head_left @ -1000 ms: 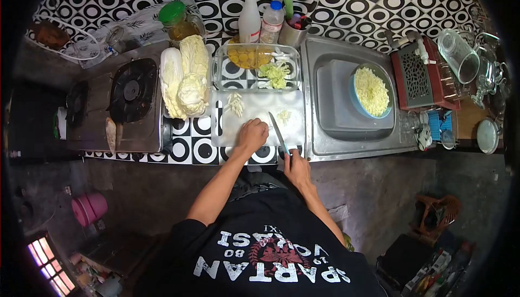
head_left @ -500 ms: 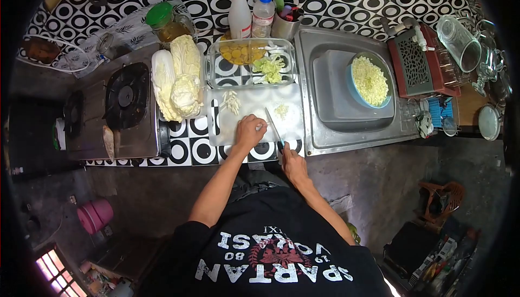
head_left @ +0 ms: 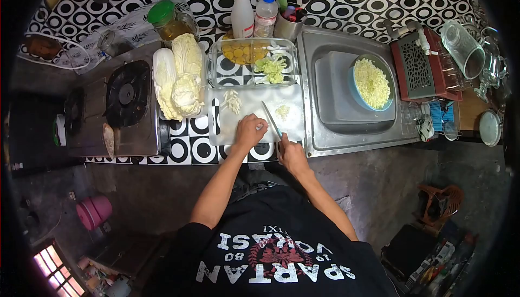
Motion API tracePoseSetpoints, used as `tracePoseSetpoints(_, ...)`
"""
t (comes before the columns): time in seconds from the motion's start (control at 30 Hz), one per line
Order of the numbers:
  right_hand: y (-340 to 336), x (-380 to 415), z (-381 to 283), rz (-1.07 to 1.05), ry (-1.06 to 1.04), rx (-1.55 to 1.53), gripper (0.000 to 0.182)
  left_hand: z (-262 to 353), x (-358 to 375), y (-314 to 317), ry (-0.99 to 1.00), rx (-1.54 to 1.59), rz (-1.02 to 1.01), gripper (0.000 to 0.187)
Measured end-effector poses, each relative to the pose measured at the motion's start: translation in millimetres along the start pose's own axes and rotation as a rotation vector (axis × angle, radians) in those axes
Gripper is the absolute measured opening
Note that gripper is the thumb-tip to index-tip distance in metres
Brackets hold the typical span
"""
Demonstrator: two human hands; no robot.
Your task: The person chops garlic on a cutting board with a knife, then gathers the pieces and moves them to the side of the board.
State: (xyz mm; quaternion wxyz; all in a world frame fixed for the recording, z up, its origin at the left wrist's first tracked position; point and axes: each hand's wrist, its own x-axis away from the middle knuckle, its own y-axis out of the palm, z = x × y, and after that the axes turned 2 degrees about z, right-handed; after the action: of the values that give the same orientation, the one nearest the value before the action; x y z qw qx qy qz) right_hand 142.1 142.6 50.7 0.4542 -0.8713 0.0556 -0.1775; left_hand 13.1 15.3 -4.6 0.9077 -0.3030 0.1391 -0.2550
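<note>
My right hand is closed round the handle of a kitchen knife, its blade slanting up and left over a pale cutting board. Just left of the blade, my left hand rests on the board with curled fingers. A small whitish bit shows at its fingertips, too small to name. Finely chopped pale pieces lie right of the blade. Beyond my left hand sits a pile of whitish, clove-like pieces.
Behind the board stands a divided glass container with cut vegetables. Napa cabbages lie left, near the gas stove. On the right, a bowl of chopped cabbage stands in the sink area. Bottles line the back.
The knife has shifted slightly up and left, its tip farther from me and its blade more slanted. My right hand has turned a little with it; my left hand stays nearly in place.
</note>
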Motion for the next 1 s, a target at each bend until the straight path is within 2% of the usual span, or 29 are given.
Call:
tracePoseSetpoints(0.1,-1,12,0,-0.027,-0.006,-0.032,0.061,1,-1,0,-0.002,-0.005,0.004,0.008)
tracePoseSetpoints(0.3,25,3,14,0.07,-0.036,-0.017,0.068,3,-3,-2,-0.004,-0.015,-0.018,0.006)
tracePoseSetpoints(0.5,17,-16,9,0.105,-0.084,-0.025,0.062,2,-3,-1,0.004,-0.007,-0.018,0.005)
tracePoseSetpoints(0.57,13,-13,4,0.186,-0.098,-0.045,0.034,1,-3,-2,0.0,-0.023,-0.023,0.006)
tracePoseSetpoints(0.7,6,2,0,0.032,-0.009,-0.009,0.049,2,-3,0,-0.015,-0.02,-0.02,0.006)
tracePoseSetpoints(0.8,22,6,8,0.092,-0.048,-0.02,0.045,1,-3,-1,-0.016,-0.014,-0.021,0.006)
tracePoseSetpoints(0.9,33,0,12,0.145,-0.067,-0.031,0.049,1,-3,-1,-0.014,-0.014,-0.032,0.006)
tracePoseSetpoints(0.97,32,-12,8,0.264,-0.143,-0.022,0.038,2,-3,-2,-0.008,-0.019,-0.04,0.006)
tracePoseSetpoints(1.0,30,-16,7,0.268,-0.14,-0.023,0.038,1,-3,-1,-0.006,-0.027,-0.038,0.006)
